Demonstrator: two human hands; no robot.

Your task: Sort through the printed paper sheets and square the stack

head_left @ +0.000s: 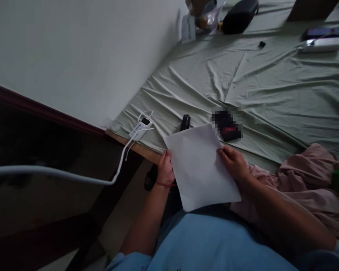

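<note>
A white sheet of paper (202, 169) is held up in front of my body, above the edge of the cloth-covered surface. My left hand (165, 167), with a red thread at the wrist, grips the sheet's left edge; part of its fingers is hidden behind the paper. On the opposite edge, my right hand (234, 162) pinches the sheet with the thumb on top. Just beyond the paper lies a black stapler-like object (185, 122), its near end covered by the sheet. A dark, partly blurred-out item (228, 126) rests near the sheet's upper right corner.
A white power strip (141, 128) with cables lies at the left edge of the green sheet (192, 82). Pink cloth (307, 173) is bunched at right. Farther back are a black case (240, 17), a plastic bag (207, 19) and a white device (323, 44).
</note>
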